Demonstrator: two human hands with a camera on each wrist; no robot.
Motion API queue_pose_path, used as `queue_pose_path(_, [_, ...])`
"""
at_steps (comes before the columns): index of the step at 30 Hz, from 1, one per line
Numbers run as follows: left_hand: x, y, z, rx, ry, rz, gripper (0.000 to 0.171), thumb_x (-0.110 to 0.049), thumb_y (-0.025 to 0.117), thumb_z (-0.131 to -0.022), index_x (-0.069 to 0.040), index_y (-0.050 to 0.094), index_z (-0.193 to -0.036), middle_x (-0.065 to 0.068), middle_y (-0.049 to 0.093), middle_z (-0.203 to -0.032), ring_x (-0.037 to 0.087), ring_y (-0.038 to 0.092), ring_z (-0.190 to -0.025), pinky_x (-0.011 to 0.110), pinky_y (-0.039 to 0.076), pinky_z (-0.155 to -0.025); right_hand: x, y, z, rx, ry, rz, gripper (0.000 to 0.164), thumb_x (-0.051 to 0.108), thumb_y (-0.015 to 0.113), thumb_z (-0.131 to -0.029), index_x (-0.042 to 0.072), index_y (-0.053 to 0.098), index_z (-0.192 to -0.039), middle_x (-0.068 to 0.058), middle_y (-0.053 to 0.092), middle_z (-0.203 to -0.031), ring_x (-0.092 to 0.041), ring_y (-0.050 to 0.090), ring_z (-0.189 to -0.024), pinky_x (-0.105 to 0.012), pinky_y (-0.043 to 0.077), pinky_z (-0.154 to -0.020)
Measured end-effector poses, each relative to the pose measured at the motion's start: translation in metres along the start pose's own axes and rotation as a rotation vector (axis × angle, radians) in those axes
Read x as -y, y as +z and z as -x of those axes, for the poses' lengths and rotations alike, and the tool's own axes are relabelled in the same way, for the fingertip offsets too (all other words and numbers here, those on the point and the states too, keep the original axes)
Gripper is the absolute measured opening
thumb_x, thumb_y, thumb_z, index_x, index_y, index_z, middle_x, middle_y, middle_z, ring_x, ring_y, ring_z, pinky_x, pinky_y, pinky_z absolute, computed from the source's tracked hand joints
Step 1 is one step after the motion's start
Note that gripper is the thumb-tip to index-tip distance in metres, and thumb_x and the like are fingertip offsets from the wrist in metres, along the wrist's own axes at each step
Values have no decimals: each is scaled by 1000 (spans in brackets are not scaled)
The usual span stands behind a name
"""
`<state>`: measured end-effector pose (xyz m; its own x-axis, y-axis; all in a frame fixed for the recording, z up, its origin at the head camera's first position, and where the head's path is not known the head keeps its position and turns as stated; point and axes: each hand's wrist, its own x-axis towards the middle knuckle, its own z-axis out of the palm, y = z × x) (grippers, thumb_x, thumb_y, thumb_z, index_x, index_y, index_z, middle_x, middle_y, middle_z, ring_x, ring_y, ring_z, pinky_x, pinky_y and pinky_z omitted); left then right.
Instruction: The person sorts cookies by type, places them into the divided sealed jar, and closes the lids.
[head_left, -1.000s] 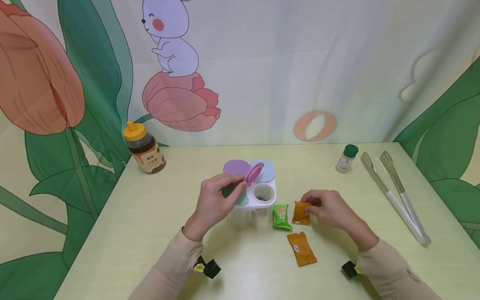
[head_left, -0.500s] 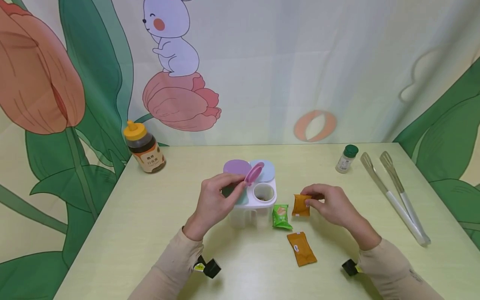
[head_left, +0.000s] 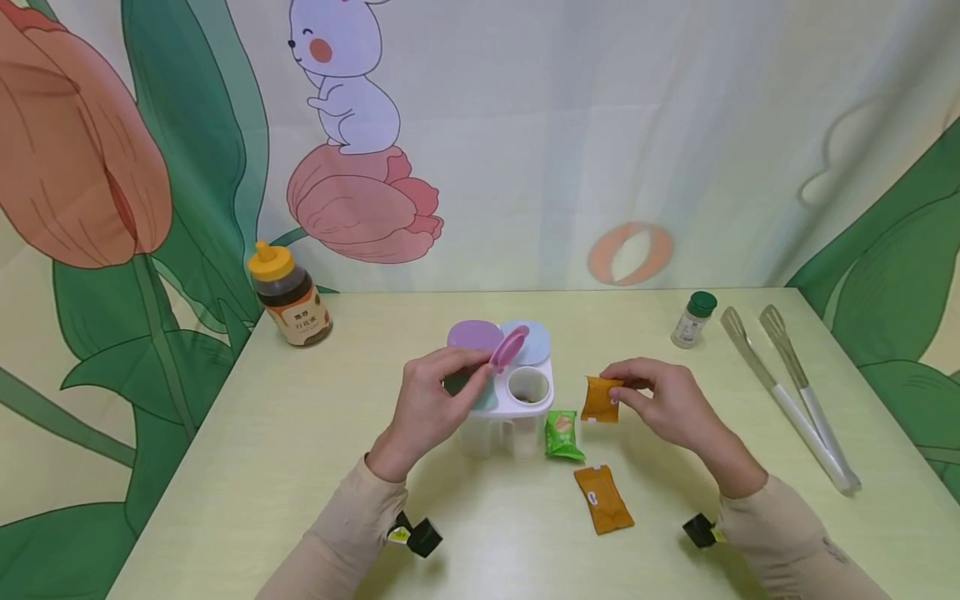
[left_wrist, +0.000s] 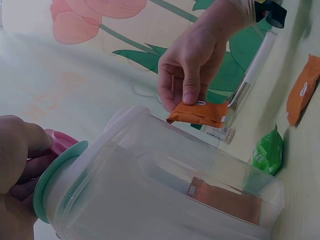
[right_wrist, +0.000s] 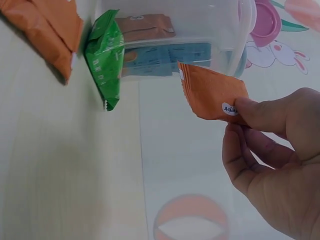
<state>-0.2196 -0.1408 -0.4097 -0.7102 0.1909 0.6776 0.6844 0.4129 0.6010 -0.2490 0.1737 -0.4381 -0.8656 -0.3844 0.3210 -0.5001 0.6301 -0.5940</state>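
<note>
A clear storage container [left_wrist: 150,175] with a white top and round coloured lids stands on the table. My left hand [head_left: 431,404] pinches its pink lid [head_left: 509,348], tilted up beside the uncovered round opening [head_left: 528,386]. To the right of the container, above the table, my right hand [head_left: 667,402] pinches an orange-brown snack packet [right_wrist: 215,95] between thumb and fingers. Inside the container, another orange-brown packet [left_wrist: 225,200] and a blue packet [right_wrist: 167,59] show through the wall. On the table beside it lie a green packet [head_left: 563,434] and one more orange-brown packet [head_left: 603,499].
A honey bottle [head_left: 291,296] with a yellow cap stands at the back left. At the right are a green-capped seasoning jar [head_left: 693,320] and metal tongs [head_left: 795,400] with white handles. A printed curtain [head_left: 517,150] hangs behind the table.
My right hand has lifted the orange-brown packet from beside the green one, moving it up and slightly away from me. My left hand keeps the pink lid raised in place.
</note>
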Motion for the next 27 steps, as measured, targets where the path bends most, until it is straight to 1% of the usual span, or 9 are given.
queue_pose_path(6, [0, 0, 0, 2, 9, -7, 17, -6, 75, -84, -2, 75, -100, 8, 74, -91, 14, 69, -81, 27, 60, -73, 5, -3, -1, -35, -48, -28, 22, 0, 74, -83, 11, 73, -102, -3, 74, -99, -14, 68, -82, -22, 58, -70])
queue_pose_path(11, [0, 0, 0, -2, 16, -12, 17, -5, 76, -83, -1, 75, -100, 8, 74, -91, 14, 69, -80, 27, 60, -73, 10, -7, -4, -57, -87, -54, 23, 1, 74, -83, 10, 74, -103, -3, 74, -99, -9, 66, -80, -20, 57, -70])
queue_pose_path(21, [1, 1, 0, 2, 14, -7, 18, -6, 75, -84, -1, 75, -101, 8, 74, -91, 14, 69, -80, 26, 60, -73, 17, -11, -9, -84, -103, -83, 23, 2, 75, -83, 9, 74, -105, -3, 73, -98, -5, 65, -77, -16, 56, -69])
queue_pose_path(27, [1, 1, 0, -1, 14, -10, 18, -4, 76, -83, -1, 75, -100, 8, 74, -91, 14, 69, -80, 27, 60, -72, 24, -13, -14, -104, -148, -110, 25, 0, 75, -82, 9, 74, -105, -4, 73, -97, -6, 64, -78, -14, 55, -71])
